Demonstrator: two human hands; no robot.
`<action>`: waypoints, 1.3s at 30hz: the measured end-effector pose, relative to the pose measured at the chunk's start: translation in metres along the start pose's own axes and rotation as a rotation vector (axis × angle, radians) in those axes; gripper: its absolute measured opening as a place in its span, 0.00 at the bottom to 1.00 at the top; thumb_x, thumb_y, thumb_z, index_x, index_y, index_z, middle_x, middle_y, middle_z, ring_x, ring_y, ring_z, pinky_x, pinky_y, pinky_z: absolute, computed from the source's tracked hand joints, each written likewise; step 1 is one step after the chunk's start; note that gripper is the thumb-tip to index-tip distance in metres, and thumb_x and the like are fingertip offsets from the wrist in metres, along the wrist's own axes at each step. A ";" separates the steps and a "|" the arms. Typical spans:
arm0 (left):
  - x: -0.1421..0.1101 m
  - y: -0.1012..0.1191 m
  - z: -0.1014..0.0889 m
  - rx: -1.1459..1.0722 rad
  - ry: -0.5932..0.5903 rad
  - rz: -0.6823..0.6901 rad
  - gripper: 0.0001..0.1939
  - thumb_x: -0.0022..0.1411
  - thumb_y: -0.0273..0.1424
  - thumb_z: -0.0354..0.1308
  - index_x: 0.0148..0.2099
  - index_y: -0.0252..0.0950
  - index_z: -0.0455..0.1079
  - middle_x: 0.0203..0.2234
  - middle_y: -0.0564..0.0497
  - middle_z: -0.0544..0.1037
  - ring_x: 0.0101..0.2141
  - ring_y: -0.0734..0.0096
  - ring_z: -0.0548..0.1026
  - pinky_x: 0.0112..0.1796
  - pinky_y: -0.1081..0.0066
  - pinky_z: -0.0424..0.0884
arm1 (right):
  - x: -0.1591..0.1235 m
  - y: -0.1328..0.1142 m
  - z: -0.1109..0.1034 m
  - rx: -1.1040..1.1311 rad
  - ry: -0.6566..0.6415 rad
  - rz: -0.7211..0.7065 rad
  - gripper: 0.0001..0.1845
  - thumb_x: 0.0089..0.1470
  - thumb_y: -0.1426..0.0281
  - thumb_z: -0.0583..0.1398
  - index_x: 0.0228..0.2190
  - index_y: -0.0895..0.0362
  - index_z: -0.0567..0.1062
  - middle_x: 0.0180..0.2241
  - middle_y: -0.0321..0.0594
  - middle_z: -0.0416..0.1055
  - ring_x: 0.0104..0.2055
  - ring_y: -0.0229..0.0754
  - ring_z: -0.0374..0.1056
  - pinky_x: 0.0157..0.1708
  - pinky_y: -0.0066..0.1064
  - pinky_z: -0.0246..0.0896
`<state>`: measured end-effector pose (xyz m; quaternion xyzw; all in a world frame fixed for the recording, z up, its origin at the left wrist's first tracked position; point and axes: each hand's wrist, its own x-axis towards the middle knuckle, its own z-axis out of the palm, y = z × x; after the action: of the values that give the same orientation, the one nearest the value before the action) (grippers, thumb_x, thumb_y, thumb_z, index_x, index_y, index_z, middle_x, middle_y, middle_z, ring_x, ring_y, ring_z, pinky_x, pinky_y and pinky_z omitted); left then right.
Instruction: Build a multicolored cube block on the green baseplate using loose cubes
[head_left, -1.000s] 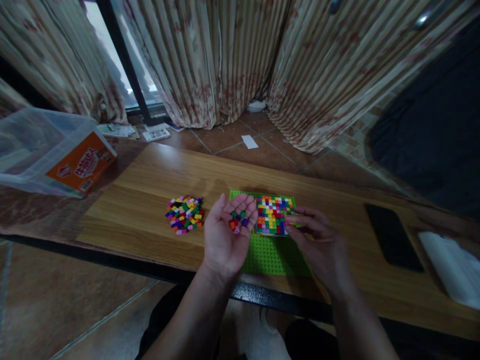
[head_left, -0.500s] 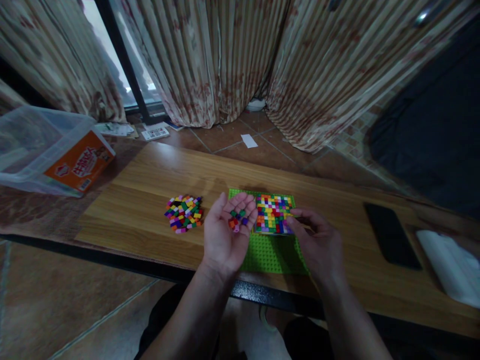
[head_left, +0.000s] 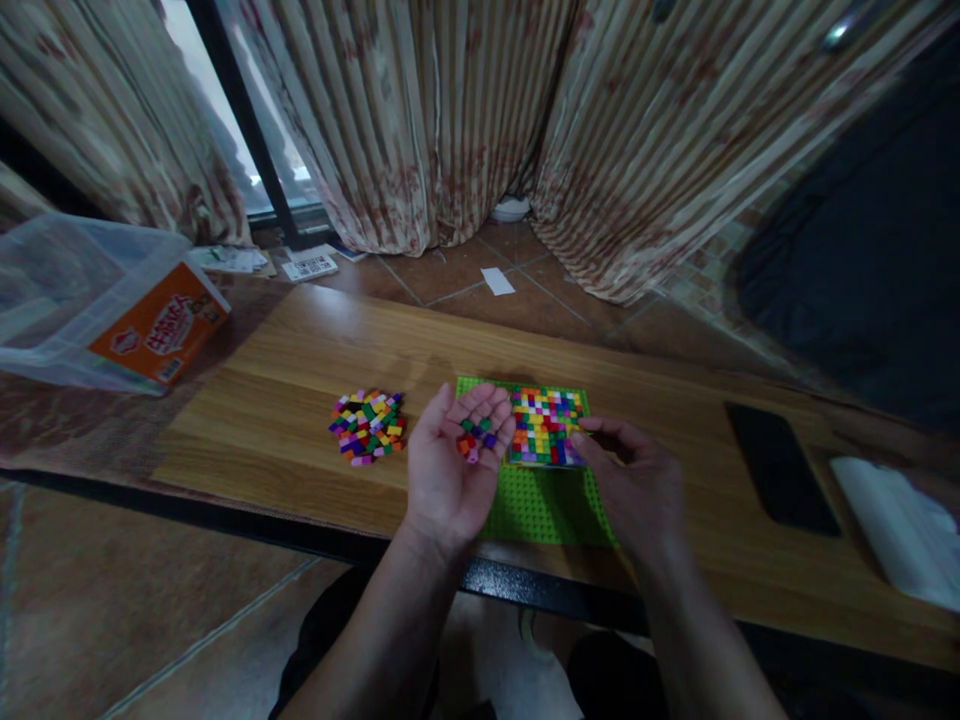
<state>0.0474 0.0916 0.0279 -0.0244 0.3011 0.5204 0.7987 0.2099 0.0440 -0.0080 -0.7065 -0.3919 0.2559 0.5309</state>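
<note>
My left hand point(head_left: 454, 470) is turned palm up and cupped, its fingers stretched forward, with several small toy bricks point(head_left: 475, 438) in red, orange, pink, green, blue and purple resting in it. To its right a dense multicoloured layer of bricks point(head_left: 546, 425) covers part of a green studded baseplate point(head_left: 551, 510). At the right edge of that layer is my right hand point(head_left: 637, 480), thumb and forefinger pinched together. Whatever lies between those fingertips is too small to make out. A loose pile of mixed bricks point(head_left: 367, 427) lies left of my left hand.
All this is on a long wooden table point(head_left: 277, 400). A dark phone point(head_left: 784, 468) and a white packet point(head_left: 896, 530) lie toward its right end. Off the left side stands a clear plastic box point(head_left: 60, 300) with an orange label. Striped curtains point(head_left: 420, 120) hang behind.
Both hands keep nearly the same place. My right fingertips have shifted very slightly at the right edge of the brick layer. The bricks in my left palm look unchanged.
</note>
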 end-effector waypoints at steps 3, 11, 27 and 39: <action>-0.001 -0.001 0.000 0.004 -0.040 -0.021 0.19 0.66 0.40 0.52 0.33 0.30 0.76 0.30 0.45 0.80 0.34 0.70 0.78 0.44 0.70 0.73 | 0.001 0.003 -0.001 -0.014 -0.001 -0.004 0.13 0.45 0.61 0.68 0.32 0.56 0.79 0.29 0.39 0.77 0.30 0.42 0.73 0.32 0.35 0.69; -0.004 -0.003 0.001 0.023 -0.200 -0.091 0.24 0.67 0.45 0.48 0.40 0.29 0.76 0.42 0.40 0.80 0.46 0.62 0.77 0.54 0.65 0.67 | -0.014 -0.012 0.001 -0.160 0.115 -0.457 0.05 0.56 0.67 0.63 0.33 0.54 0.79 0.41 0.41 0.74 0.45 0.44 0.72 0.44 0.39 0.68; -0.007 -0.008 0.000 0.054 -0.302 -0.149 0.27 0.67 0.47 0.47 0.44 0.28 0.75 0.46 0.37 0.78 0.56 0.56 0.71 0.60 0.63 0.60 | -0.033 -0.027 0.020 -0.308 -0.181 -0.572 0.03 0.57 0.68 0.63 0.36 0.51 0.78 0.41 0.39 0.72 0.46 0.42 0.69 0.47 0.37 0.66; -0.005 -0.003 0.000 0.026 -0.149 -0.033 0.22 0.66 0.44 0.51 0.39 0.29 0.76 0.38 0.41 0.81 0.45 0.63 0.77 0.55 0.65 0.66 | -0.024 -0.022 0.005 -0.051 -0.017 -0.387 0.08 0.57 0.68 0.62 0.40 0.50 0.78 0.37 0.36 0.78 0.37 0.40 0.74 0.38 0.34 0.70</action>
<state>0.0485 0.0859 0.0299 0.0196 0.2472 0.5035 0.8276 0.1863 0.0301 0.0103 -0.6292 -0.5311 0.1451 0.5486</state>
